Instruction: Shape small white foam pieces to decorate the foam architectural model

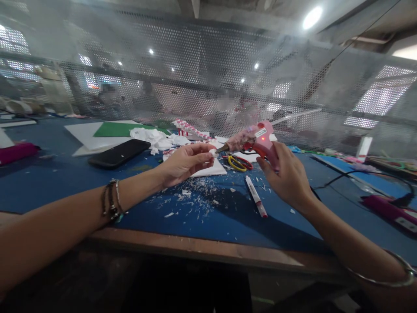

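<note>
My right hand (pixel 288 174) is wrapped round the handle of a pink hot glue gun (pixel 265 141), its small red light lit and a clear glue stick (pixel 296 115) jutting from the back. The gun's nozzle points left and meets a small white piece (pixel 213 152) pinched between the fingertips of my left hand (pixel 187 163). Whether the tip touches the piece or stops just short, I cannot tell. Below the hands, a white marker (pixel 256 195) with a red end lies among white scraps (pixel 195 191).
Yellow- and red-handled scissors (pixel 237 163) lie behind the hands. A black phone (pixel 120 153), green sheet (pixel 112 129) and crumpled white paper (pixel 153 138) sit left. At right are a black cable (pixel 342 176) and a purple power strip (pixel 389 211). A perforated metal screen (pixel 195 65) stands behind the blue table (pixel 65 182).
</note>
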Motion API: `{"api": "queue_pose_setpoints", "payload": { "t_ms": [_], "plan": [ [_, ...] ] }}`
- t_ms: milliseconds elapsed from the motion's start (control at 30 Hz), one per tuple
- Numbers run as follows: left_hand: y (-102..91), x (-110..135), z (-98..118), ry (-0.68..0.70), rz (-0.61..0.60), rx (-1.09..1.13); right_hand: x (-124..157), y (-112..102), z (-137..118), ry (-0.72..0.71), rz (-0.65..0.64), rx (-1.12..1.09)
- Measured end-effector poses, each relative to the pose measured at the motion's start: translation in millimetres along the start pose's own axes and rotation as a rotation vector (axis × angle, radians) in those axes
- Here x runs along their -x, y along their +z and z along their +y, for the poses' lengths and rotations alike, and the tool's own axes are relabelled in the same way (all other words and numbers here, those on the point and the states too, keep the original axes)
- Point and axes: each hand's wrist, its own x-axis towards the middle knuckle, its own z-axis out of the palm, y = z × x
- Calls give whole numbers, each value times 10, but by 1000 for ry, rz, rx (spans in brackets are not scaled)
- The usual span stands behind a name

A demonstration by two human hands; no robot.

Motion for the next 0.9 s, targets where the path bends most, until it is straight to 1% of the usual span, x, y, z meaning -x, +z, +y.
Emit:
{"api": "queue_pose_setpoints", "payload": {
  "t_ms": [300, 600, 900],
  "plan": [
    [-49, -4, -12, 16, -32, 23, -8, -20, 1, 12, -24, 10],
    [-72, -19, -22, 34, -61, -17, -9, -21, -10, 20, -22, 29],
    [-86, -25, -23, 47, -18, -115, 0, -11, -15, 24, 1, 29]
  ]
}}
